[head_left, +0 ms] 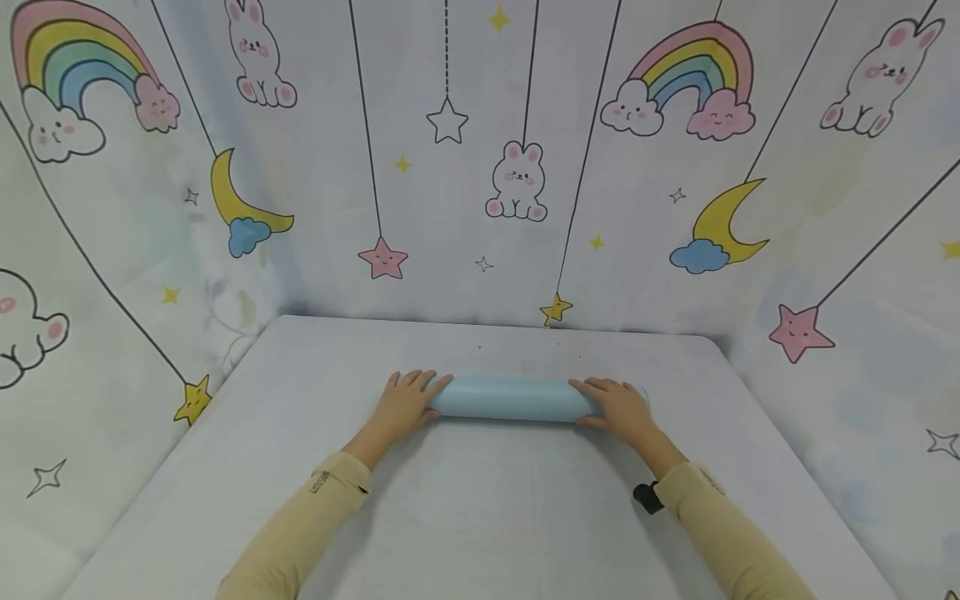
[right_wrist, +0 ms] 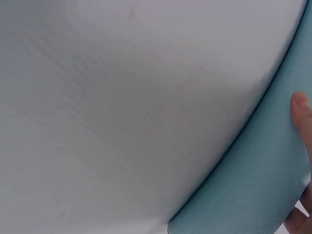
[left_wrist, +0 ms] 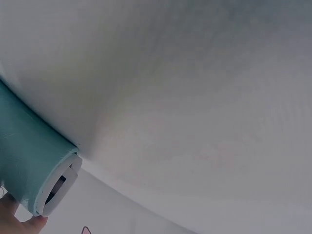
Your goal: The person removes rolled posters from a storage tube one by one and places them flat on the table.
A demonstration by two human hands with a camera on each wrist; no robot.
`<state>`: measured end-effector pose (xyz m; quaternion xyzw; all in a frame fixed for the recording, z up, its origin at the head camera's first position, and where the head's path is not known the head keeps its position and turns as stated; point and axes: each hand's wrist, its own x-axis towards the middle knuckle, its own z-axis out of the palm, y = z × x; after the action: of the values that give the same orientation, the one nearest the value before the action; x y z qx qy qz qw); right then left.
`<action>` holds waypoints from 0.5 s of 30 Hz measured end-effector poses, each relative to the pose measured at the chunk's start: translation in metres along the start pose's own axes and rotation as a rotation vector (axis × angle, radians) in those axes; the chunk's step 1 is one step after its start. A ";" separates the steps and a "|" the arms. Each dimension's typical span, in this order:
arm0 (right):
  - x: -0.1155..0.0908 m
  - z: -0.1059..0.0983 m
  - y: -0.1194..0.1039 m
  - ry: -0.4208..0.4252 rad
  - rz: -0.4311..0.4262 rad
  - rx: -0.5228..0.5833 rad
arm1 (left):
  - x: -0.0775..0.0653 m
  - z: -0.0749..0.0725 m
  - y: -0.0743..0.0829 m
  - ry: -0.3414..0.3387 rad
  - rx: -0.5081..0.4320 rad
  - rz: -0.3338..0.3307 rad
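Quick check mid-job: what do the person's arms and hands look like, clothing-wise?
Both arms wear long beige sleeves. The left cuff carries a small dark marking; a small black object sits by the right cuff, too indistinct to identify. The left hand and right hand wear no gloves.

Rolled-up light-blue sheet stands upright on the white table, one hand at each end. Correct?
Not upright: the head view shows the rolled-up light-blue sheet lying on its side on the white table, left hand at one end, right hand at the other.
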<state>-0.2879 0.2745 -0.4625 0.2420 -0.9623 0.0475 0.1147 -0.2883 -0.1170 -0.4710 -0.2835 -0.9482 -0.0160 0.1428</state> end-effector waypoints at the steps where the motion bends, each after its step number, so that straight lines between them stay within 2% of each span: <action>1: -0.001 -0.001 0.000 0.000 -0.001 -0.002 | -0.001 -0.001 0.001 -0.002 -0.002 -0.002; 15: -0.024 -0.008 -0.002 0.014 0.000 0.011 | -0.010 -0.011 0.020 -0.019 -0.060 -0.009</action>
<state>-0.2645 0.2845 -0.4604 0.2424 -0.9612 0.0544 0.1202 -0.2661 -0.1069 -0.4643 -0.2835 -0.9498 -0.0425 0.1251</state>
